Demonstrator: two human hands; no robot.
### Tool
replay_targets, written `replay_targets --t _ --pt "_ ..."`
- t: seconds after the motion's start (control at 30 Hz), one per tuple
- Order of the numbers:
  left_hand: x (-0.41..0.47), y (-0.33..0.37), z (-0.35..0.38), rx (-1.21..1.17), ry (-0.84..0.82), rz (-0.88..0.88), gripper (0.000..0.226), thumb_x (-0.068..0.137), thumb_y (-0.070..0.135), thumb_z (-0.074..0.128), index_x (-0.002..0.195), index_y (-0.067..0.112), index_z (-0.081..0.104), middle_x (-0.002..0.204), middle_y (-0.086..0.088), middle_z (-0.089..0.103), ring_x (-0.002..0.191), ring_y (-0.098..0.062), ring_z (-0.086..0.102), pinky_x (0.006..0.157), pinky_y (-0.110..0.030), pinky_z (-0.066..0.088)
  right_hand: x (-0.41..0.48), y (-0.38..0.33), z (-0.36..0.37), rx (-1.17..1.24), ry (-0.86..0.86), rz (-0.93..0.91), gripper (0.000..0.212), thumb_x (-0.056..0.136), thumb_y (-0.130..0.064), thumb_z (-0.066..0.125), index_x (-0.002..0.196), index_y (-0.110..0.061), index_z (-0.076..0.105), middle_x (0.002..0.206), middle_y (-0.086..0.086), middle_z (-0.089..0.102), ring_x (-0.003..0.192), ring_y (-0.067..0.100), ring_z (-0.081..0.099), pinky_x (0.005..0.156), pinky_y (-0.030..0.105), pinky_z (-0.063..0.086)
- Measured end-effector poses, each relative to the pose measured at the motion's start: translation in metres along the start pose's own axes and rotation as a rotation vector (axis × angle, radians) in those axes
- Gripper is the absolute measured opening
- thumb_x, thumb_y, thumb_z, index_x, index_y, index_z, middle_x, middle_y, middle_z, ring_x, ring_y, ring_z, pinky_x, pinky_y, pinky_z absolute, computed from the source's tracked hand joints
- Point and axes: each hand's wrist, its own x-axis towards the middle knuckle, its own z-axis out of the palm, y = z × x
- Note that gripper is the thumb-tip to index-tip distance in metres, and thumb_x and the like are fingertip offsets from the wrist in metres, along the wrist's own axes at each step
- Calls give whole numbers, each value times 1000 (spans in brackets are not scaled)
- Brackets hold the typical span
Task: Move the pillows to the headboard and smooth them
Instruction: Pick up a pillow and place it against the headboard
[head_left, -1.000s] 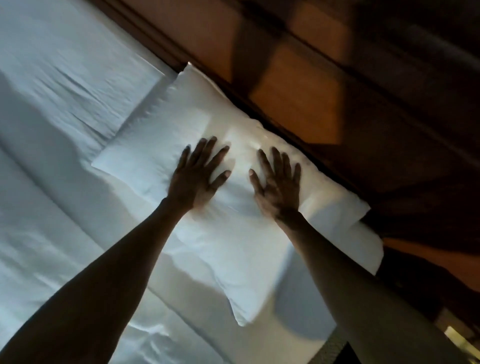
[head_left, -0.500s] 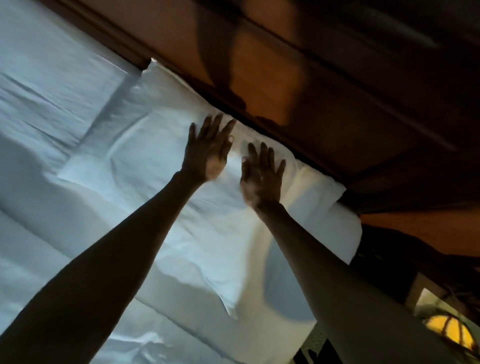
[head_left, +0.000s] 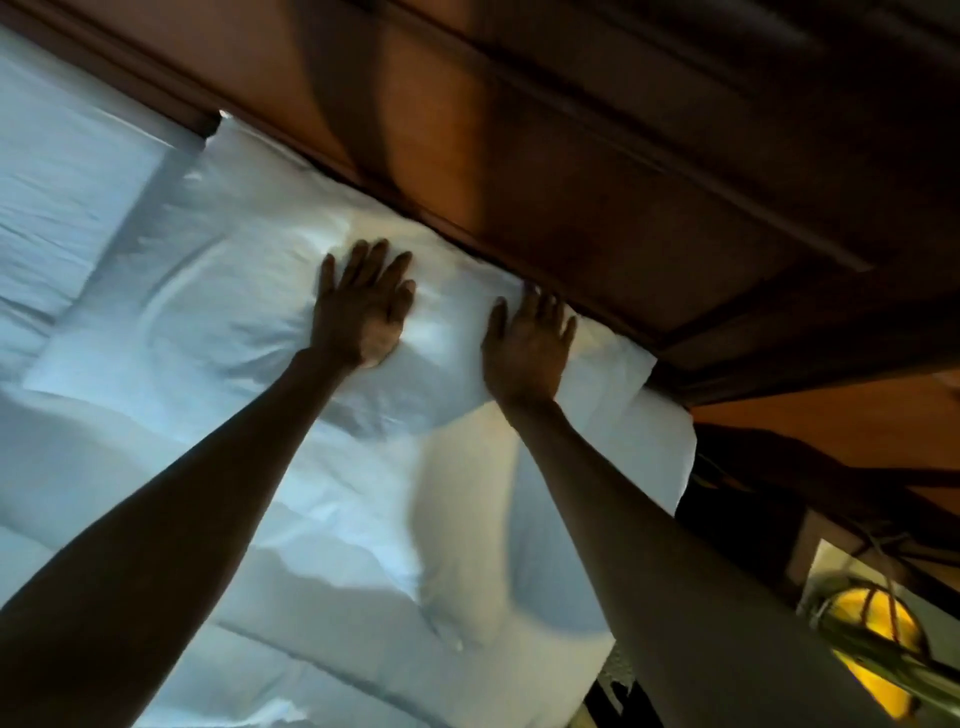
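Note:
A white pillow (head_left: 208, 291) lies on the bed with its long edge against the dark wooden headboard (head_left: 597, 171). My left hand (head_left: 363, 306) presses flat on the pillow's middle, fingers spread, and the fabric dents around it. My right hand (head_left: 527, 348) lies flat on the pillow's right part, fingertips touching the headboard's lower edge. Neither hand grips anything. A second white pillow (head_left: 62, 171) lies to the left, partly cut off by the frame edge.
White bedding (head_left: 156, 467) covers the mattress below the pillow. A lit yellow lamp (head_left: 872, 649) stands at the lower right beside the bed, past the mattress edge. The room is dim.
Both hands have come down flat on the pillow and moved apart. My right hand has slid right, along the headboard edge. The pillow's far edge now sits tight against the headboard.

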Motion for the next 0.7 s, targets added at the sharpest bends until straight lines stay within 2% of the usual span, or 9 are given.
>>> replay_targets --t 0.1,0.27,0.33,0.43,0.47,0.53,0.57,0.63,0.7 --pt "-28 -20 -9 -8 89 70 53 109 40 31 155 21 50 161 -17 45 149 -36 42 120 -58 26 -19 -48 13 127 -10 -261 47 103 -30 41 135 -5 64 140 23 60 132 40 56 110 54 41" --pt "-69 -107 -26 122 114 147 58 110 49 31 164 29 29 172 -8 24 158 -31 26 124 -53 20 -34 -65 44 10 -73 -334 48 105 -36 41 146 -16 56 151 15 52 142 35 46 118 55 28" --pt "-70 -147 -30 129 128 34 62 109 55 28 166 32 20 174 -6 17 160 -31 20 124 -55 18 -33 -60 48 -15 -61 -359 49 106 -37 39 149 -18 52 155 13 48 145 34 42 120 53 26" --pt "-74 -219 -32 27 128 -320 66 109 56 16 167 24 18 173 -15 17 157 -42 21 118 -67 23 -34 -59 52 -41 -45 -356 49 107 -39 35 150 -21 50 156 10 47 146 31 40 120 51 24" --pt "-80 -239 -29 -32 107 -419 66 110 52 11 165 17 20 171 -20 19 153 -49 25 113 -75 27 -35 -58 54 -45 -35 -352 49 108 -39 35 150 -21 51 156 10 48 146 31 40 120 50 24" --pt "-92 -263 -23 -73 76 -461 60 111 38 8 157 5 26 164 -32 28 142 -60 36 96 -85 37 -36 -57 56 -38 0 -356 47 107 -37 38 148 -20 53 153 11 51 144 32 43 119 50 26" --pt "-93 -257 -29 -48 129 -463 61 111 38 9 158 3 27 164 -31 30 143 -57 37 98 -82 39 -37 -57 57 -32 14 -359 46 107 -37 39 147 -19 55 152 12 52 142 33 45 118 51 27" --pt "-91 -208 -45 -133 232 -539 71 108 50 9 163 9 26 169 -21 26 155 -41 28 120 -64 27 -36 -57 56 -26 25 -358 46 107 -36 39 146 -19 56 150 12 54 141 34 47 117 51 29" --pt "-97 -137 -52 -257 319 -481 70 108 52 17 163 11 30 170 -14 27 158 -30 25 127 -50 19 -37 -58 56 -45 21 -354 45 108 -36 38 146 -19 56 150 11 54 140 34 48 116 52 30"
